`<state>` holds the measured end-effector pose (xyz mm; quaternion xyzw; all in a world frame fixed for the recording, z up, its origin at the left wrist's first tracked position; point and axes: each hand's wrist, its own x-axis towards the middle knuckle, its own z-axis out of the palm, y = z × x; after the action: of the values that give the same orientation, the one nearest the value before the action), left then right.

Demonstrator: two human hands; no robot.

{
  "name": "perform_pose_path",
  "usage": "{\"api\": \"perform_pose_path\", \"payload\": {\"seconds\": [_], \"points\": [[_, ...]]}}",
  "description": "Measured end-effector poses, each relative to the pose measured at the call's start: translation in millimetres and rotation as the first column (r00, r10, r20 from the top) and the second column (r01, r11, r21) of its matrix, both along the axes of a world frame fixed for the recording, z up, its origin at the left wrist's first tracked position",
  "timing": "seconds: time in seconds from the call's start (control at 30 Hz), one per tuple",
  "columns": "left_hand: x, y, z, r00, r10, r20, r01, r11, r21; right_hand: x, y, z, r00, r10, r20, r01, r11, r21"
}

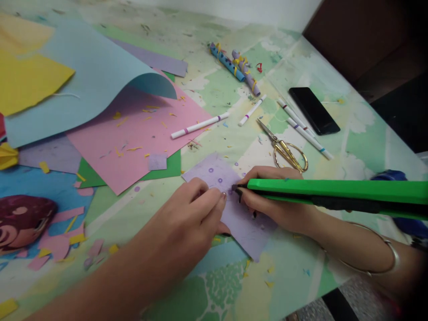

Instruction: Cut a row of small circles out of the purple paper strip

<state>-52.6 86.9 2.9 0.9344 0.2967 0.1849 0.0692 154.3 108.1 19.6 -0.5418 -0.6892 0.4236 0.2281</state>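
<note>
A light purple paper sheet (245, 232) lies on the table before me, marked with several small purple rings. My left hand (197, 209) rests on its left part, fingers curled together and pressing the paper, thumb tip near the sheet's lower edge. At the right side of the sheet, my right hand (277, 200) is closed in a writing-like grip around a long bright green and black tool (334, 192). Its dark tip meets the purple paper near the rings. The tool's exact kind is unclear, and it covers part of my right hand.
Gold-handled scissors (284, 151), white markers (200, 125) and a black phone (314, 110) lie beyond my hands. Two decorated paper rolls (227, 62) are farther back. Blue (90, 67) and pink (133, 142) sheets, paper scraps and a maroon case (25, 220) occupy the left.
</note>
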Motion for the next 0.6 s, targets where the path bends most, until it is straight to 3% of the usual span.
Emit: {"api": "perform_pose_path", "payload": {"seconds": [0.2, 0.4, 0.6], "points": [[-1.3, 1.0, -1.4, 0.998, -0.009, -0.056, 0.012, 0.999, 0.044, -2.3, 3.4, 0.7, 0.998, 0.001, 0.069, -0.006, 0.997, 0.073], [9.5, -3.3, 1.0, 0.999, 0.001, -0.054, 0.007, 0.989, 0.147, -2.3, 11.3, 8.9, 0.991, 0.119, 0.062, -0.124, 0.989, 0.083], [25.9, -15.3, 6.8, 0.986, 0.153, 0.071, -0.163, 0.973, 0.164, -4.8, 4.7, 7.0, 0.991, 0.041, 0.124, -0.062, 0.983, 0.173]]}}
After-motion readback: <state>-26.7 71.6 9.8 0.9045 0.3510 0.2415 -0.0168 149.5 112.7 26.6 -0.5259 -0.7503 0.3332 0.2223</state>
